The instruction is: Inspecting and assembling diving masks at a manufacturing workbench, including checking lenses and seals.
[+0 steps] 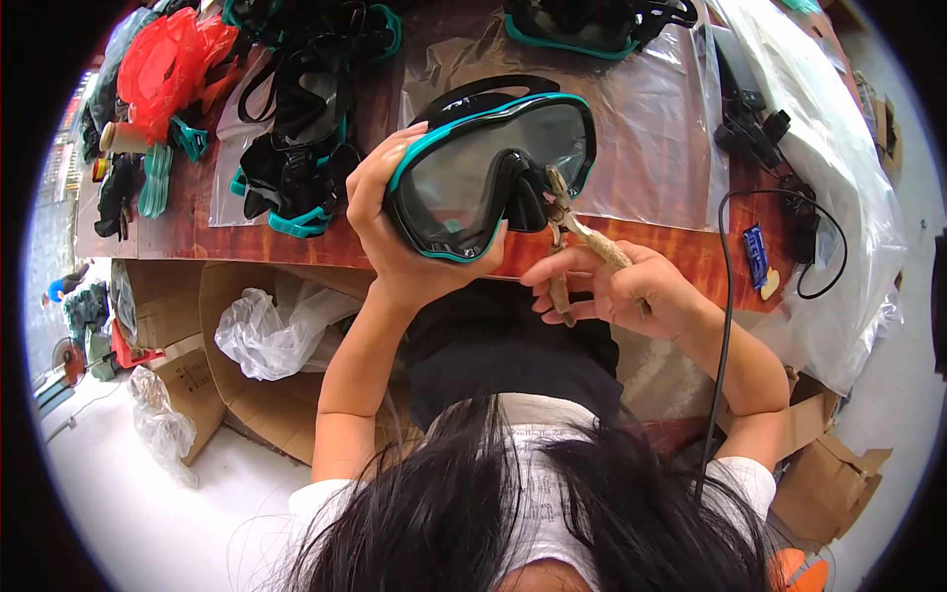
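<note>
Left hand (380, 237) is gripping a teal-rimmed diving mask (449, 187) above the table's near edge (316, 247); right hand (659, 286) is holding worn pliers (592, 239) at the mask's nosepiece (525, 209).

the left hand (402, 264) is raised in front of the body in a firm grip, fingers (373, 183) curled upward and thumb (485, 259) stretched across toward the right. the left forearm (360, 365) climbs steeply, leaning slightly inward. the right hand (636, 284) sits a little lower in view, also gripping, its fingers bent, slightly spread and pointing left. the right forearm (752, 370) slants up and inward from a bent elbow.
</note>
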